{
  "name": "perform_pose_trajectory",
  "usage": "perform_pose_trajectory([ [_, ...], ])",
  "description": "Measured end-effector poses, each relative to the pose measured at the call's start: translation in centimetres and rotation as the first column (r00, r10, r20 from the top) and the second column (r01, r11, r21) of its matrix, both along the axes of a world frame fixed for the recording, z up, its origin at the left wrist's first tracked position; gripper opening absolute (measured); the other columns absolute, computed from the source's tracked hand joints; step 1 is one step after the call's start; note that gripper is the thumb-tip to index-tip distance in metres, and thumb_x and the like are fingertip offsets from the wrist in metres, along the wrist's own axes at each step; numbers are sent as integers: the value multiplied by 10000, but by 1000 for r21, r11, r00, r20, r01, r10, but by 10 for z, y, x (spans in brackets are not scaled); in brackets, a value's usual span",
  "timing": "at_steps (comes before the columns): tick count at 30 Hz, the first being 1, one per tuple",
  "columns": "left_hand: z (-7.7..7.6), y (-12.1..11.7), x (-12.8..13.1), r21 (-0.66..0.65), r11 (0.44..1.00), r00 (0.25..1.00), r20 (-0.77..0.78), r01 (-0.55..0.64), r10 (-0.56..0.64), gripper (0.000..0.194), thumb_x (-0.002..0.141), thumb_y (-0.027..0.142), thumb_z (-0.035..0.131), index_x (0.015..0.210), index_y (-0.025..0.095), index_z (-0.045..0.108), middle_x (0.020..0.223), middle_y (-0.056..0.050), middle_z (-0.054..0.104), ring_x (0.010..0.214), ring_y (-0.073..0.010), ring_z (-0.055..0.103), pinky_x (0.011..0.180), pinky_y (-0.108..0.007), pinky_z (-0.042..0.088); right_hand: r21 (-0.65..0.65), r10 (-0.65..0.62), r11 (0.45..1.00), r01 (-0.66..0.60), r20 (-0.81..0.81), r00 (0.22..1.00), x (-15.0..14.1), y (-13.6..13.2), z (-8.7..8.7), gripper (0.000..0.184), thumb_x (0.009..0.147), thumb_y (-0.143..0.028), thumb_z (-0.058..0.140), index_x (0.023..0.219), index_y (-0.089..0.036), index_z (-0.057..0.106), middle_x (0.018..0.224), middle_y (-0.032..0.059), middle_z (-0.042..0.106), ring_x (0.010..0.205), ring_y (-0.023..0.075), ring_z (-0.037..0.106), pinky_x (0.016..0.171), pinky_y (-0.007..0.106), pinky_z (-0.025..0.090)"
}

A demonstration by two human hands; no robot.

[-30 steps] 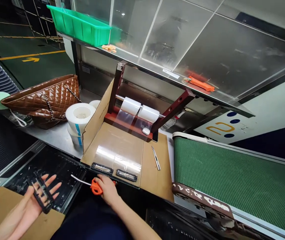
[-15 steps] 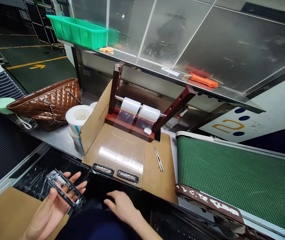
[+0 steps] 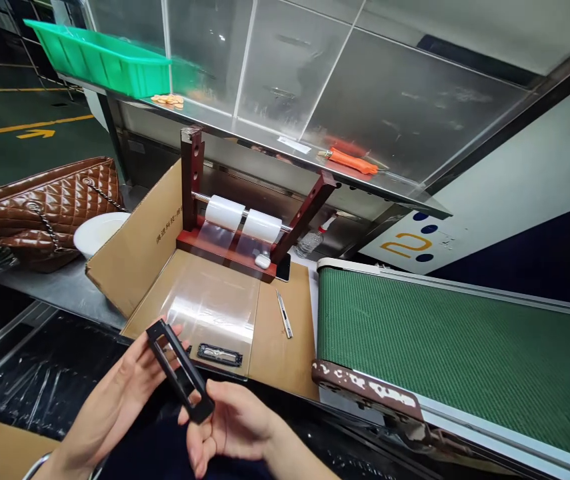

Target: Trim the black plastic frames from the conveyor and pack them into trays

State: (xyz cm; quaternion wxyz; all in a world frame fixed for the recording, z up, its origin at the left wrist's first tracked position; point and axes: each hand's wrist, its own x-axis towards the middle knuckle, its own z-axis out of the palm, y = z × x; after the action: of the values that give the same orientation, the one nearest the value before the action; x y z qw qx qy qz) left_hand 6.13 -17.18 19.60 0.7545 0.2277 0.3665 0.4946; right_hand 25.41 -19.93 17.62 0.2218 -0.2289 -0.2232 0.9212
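Observation:
A black rectangular plastic frame (image 3: 173,365) with a long window is tilted up between my two hands. My left hand (image 3: 132,380) grips its upper end, fingers behind it. At the lower end, my right hand (image 3: 232,420) pinches it between thumb and fingers. Just beyond, a similar black frame (image 3: 219,355) lies at the near edge of the clear film (image 3: 209,307) on the cardboard. Another such piece is mostly hidden behind my left fingers. The film comes down from two white rolls (image 3: 243,219) on a dark red stand (image 3: 225,257).
A utility knife (image 3: 283,313) rests on the cardboard (image 3: 292,360). To the right runs a green conveyor belt (image 3: 445,340). On the left are a brown quilted bag (image 3: 65,207) and an upright cardboard flap (image 3: 139,240). A green bin (image 3: 105,63) and an orange-handled tool (image 3: 349,161) sit on the shelf.
The held frame has moved right and turned so its smooth face shows. My right hand has come over and taken hold of its lower end. The view has swung right.

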Motion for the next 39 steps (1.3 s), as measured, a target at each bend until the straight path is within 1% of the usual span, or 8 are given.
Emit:
perform_pose_trajectory([
  [7, -2, 2, 42, -10, 1000, 1000, -12, -15, 14, 405, 785, 410, 681, 1176, 309, 656, 1127, -37, 720, 1106, -274, 626, 920, -305, 526, -122, 37, 992, -36, 5, 999, 40, -9, -4, 847, 899, -381, -227, 891, -96, 570, 506, 80, 593, 444, 155, 588, 513, 254, 427],
  [13, -10, -3, 75, -23, 1000, 999, 35, -7, 8, 366, 744, 376, 733, 1101, 316, 676, 1113, -25, 717, 1075, -287, 641, 919, -329, 532, 35, -64, 998, 58, 194, 979, 73, -12, -11, 866, 842, -734, -42, 788, -130, 577, 531, 77, 599, 486, 187, 594, 562, 325, 479],
  [15, -13, -5, 87, -43, 997, 997, 35, -67, 69, 398, 716, 382, 755, 1100, 326, 669, 1102, -19, 717, 1052, -290, 652, 911, -339, 537, 326, -349, 915, 237, 348, 870, 81, -12, -8, 709, 818, -780, 310, 838, -140, 613, 732, 97, 673, 686, 218, 653, 710, 378, 512],
  [19, -16, -9, 111, -78, 984, 985, 46, -161, 165, 443, 668, 408, 788, 1088, 350, 659, 1083, 6, 714, 1010, -268, 664, 952, -361, 507, 739, -743, 558, 377, 244, 623, 87, -10, 2, 666, 663, -550, 769, 1207, -239, 544, 1229, 97, 606, 1158, 255, 560, 1025, 407, 413],
  [26, -24, -25, 132, -67, 972, 971, 60, -226, 230, 366, 729, 420, 742, 1079, 366, 649, 1168, 20, 684, 1134, -250, 599, 1062, -383, 399, 697, -826, 467, 545, 124, 549, 69, 3, -10, 566, 681, -637, 704, 1064, -238, 586, 1194, 117, 632, 1144, 287, 583, 1000, 461, 455],
  [31, -53, 17, 76, 97, 988, 981, -139, -122, 135, 513, 823, 553, 572, 1254, 276, 547, 1422, -78, 511, 1344, -262, 395, 1120, -372, 306, 684, -886, 424, 593, 177, 429, 67, 20, -24, 478, 785, -594, 621, 1083, -223, 572, 1095, 97, 665, 1066, 253, 611, 983, 440, 453],
  [34, -83, 77, 14, 104, 990, 796, -589, -96, 139, 674, 852, 648, 406, 1370, 215, 401, 1522, -121, 360, 1399, -216, 296, 1144, -331, 221, 789, -883, 436, 434, 280, 378, 66, 38, -31, 375, 811, -489, 628, 1041, -194, 600, 1050, 91, 653, 1027, 235, 602, 964, 410, 454],
  [39, -131, 145, -43, -152, 982, 748, -638, 109, -181, 852, 721, 749, 501, 1263, 92, 518, 1334, -280, 534, 1259, -347, 494, 1074, -445, 332, 916, -861, 399, 45, 358, 361, 33, 70, -56, 275, 788, -248, 641, 1059, -196, 637, 989, 64, 628, 944, 204, 591, 888, 359, 475],
])
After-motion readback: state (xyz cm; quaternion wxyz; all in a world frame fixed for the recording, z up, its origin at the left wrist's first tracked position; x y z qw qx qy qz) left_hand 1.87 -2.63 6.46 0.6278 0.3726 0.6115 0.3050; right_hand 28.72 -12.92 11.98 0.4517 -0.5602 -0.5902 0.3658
